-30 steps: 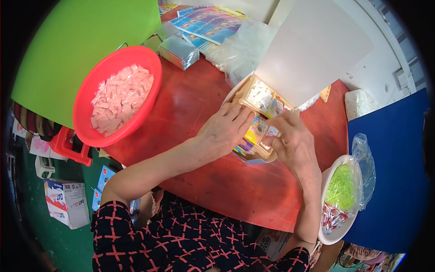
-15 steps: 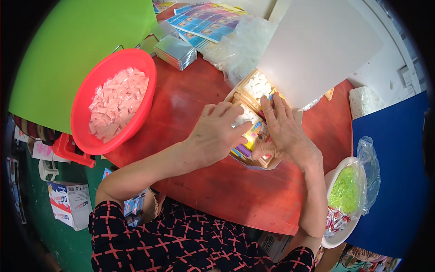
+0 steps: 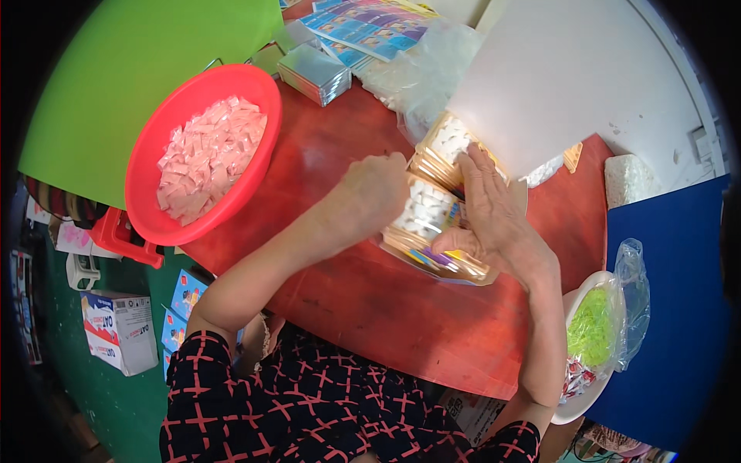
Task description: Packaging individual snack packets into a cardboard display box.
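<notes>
On the red tabletop lies a many-sided shallow carton [image 3: 482,275], holding orange-edged packs of small white pieces [image 3: 427,207], with colourful strips near its front edge. My right hand [image 3: 498,212] rests on the packs from the right, fingers stretched forward and thumb apart. At the carton's left side, my left hand [image 3: 367,197] is closed, its fingers curled and partly blurred. Whatever it may grip is hidden. More white pieces [image 3: 450,141] show in the carton's far part, beyond the right hand.
To the left stands a red basin [image 3: 270,147] of pink wrapped pieces. Behind are silvery stacked boxes [image 3: 315,73], printed sheets [image 3: 370,31] and clear plastic [image 3: 424,73]. A white basin [image 3: 575,413] with green shreds stands at right. Grey [image 3: 571,69] and blue [image 3: 664,301] panels border the table.
My left hand has lifted off the packs and moved left, its spread fingers now curled. The right hand still lies on the packs. The whole view has shifted slightly.
</notes>
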Action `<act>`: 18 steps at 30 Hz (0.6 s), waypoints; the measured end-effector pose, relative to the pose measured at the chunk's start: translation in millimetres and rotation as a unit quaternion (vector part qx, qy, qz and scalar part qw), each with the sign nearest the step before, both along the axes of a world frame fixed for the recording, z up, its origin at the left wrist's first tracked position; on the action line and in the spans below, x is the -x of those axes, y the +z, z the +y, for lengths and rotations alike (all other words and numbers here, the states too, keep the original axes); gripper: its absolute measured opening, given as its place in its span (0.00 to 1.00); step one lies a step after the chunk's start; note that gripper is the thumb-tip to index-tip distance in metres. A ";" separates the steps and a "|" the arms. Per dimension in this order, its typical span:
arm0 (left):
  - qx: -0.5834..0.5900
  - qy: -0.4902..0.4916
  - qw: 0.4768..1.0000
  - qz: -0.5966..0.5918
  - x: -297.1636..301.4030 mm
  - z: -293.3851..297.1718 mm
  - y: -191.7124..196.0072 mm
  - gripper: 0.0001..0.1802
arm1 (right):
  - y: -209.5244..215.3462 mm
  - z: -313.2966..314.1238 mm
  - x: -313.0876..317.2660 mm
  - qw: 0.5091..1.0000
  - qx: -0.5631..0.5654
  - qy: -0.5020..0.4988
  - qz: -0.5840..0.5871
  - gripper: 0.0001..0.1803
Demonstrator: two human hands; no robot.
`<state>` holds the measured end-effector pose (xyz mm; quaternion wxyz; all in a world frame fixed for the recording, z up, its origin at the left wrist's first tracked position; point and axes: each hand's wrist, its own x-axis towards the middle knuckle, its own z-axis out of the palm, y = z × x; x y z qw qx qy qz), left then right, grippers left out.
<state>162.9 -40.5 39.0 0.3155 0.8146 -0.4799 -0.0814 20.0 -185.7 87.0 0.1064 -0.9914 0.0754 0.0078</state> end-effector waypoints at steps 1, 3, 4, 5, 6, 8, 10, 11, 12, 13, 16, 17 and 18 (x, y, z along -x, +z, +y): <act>0.027 -0.005 0.999 -0.016 7.0 3.2 -2.1 0.11 | -9.3 0.4 -0.6 0.999 0.021 0.017 -0.026 0.63; 0.008 -0.014 1.000 0.015 18.3 10.6 9.3 0.10 | -14.3 1.2 0.4 0.997 0.042 0.036 -0.051 0.62; -0.009 -0.023 0.999 0.047 23.9 14.6 13.1 0.10 | -14.0 0.9 2.8 0.997 0.053 0.045 -0.045 0.61; -0.010 -0.021 0.999 0.048 28.4 21.6 12.1 0.10 | -14.0 2.0 3.9 0.996 0.062 0.057 -0.039 0.61; -0.003 -0.027 0.998 0.056 32.4 30.2 10.2 0.09 | -12.3 5.0 7.0 0.996 0.062 0.060 -0.037 0.61; 0.008 -0.033 0.997 0.066 44.8 45.4 10.3 0.09 | -0.3 13.4 19.6 0.990 0.089 0.101 -0.046 0.58; -0.013 -0.025 0.997 0.069 56.6 60.2 14.3 0.08 | 5.6 26.3 22.5 0.992 0.066 0.103 -0.016 0.57; -0.111 -0.014 0.992 0.060 58.6 62.6 26.4 0.09 | 8.3 31.2 22.6 0.994 0.045 0.094 0.012 0.56; -0.111 -0.013 0.992 0.061 59.9 62.9 26.6 0.09 | 10.0 32.2 21.5 0.994 0.046 0.095 0.014 0.56; -0.034 0.003 0.999 -0.005 61.0 63.0 26.5 0.12 | 11.5 32.3 20.2 0.994 0.053 0.099 0.015 0.55; 0.087 -0.008 0.984 -0.154 56.3 49.5 33.6 0.22 | 6.1 30.0 23.3 0.993 0.056 0.100 -0.011 0.52; 0.123 -0.028 0.964 -0.235 52.5 44.3 35.7 0.27 | 2.8 28.5 24.4 0.993 0.046 0.104 -0.038 0.51; 0.124 -0.029 0.964 -0.234 50.1 41.9 36.5 0.27 | 3.0 28.4 24.7 0.993 0.048 0.102 -0.037 0.51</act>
